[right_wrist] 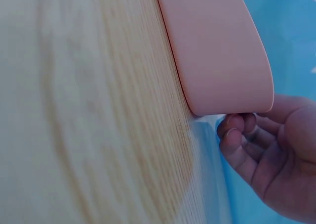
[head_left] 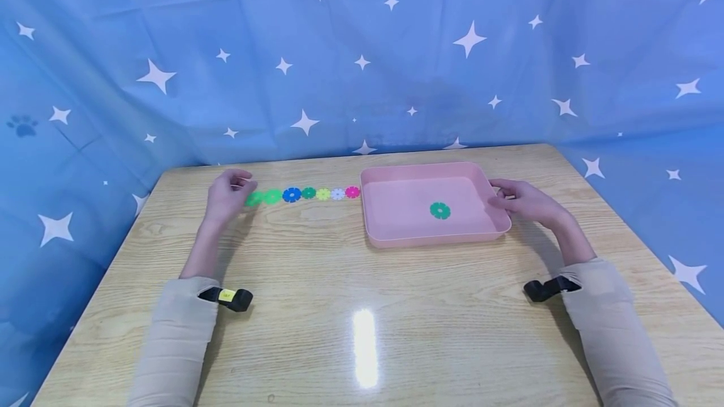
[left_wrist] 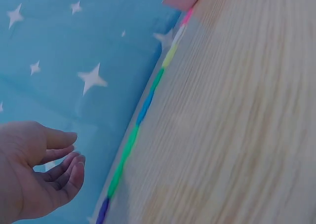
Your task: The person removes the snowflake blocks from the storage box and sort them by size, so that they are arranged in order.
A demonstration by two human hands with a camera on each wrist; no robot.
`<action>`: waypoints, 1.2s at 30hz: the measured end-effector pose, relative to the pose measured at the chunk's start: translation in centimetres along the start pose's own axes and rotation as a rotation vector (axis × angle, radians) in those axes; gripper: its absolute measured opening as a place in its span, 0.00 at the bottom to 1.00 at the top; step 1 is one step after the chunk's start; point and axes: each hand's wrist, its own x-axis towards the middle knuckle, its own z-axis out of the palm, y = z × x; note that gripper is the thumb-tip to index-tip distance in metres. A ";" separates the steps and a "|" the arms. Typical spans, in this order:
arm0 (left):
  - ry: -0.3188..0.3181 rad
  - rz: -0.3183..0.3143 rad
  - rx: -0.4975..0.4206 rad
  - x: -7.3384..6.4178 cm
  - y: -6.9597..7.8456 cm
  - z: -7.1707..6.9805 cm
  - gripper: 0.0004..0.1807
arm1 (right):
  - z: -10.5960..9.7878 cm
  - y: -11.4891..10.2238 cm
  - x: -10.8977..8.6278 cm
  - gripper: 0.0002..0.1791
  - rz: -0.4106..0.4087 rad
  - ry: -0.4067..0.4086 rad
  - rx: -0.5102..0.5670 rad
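A row of flower-shaped plastic discs in several colors runs along the back of the table, with a blue disc (head_left: 291,195) in it and a pink disc (head_left: 352,192) at its right end. At the row's left end hovers my left hand (head_left: 225,196), fingers loosely bent and nothing in them. The left wrist view shows a purple disc (left_wrist: 102,211) near that end, hidden by the hand in the head view. My right hand (head_left: 526,200) grips the right wall of a pink tray (head_left: 396,241), thumb over the rim, fingers outside. One green disc (head_left: 440,210) lies inside the tray.
The wooden table (head_left: 305,306) meets a blue star-patterned cloth (head_left: 362,93) behind its back edge. More of this cloth hangs along both sides. The tray's left wall stands close against the pink end of the row.
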 end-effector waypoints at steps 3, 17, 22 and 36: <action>-0.035 0.039 -0.011 0.1 0.9 1.1 0.19 | 0.0 -0.1 0.0 0.34 -0.001 0.000 0.002; -0.203 0.163 -0.120 0.0 6.8 6.9 0.17 | 0.0 -0.2 -0.1 0.34 0.008 -0.002 -0.011; -0.236 0.180 -0.153 0.1 8.3 9.2 0.14 | 0.0 -0.3 -0.1 0.34 0.005 -0.004 -0.010; -0.347 0.251 -0.165 -0.8 12.7 15.1 0.13 | 0.0 -0.4 -0.2 0.35 0.005 -0.005 -0.010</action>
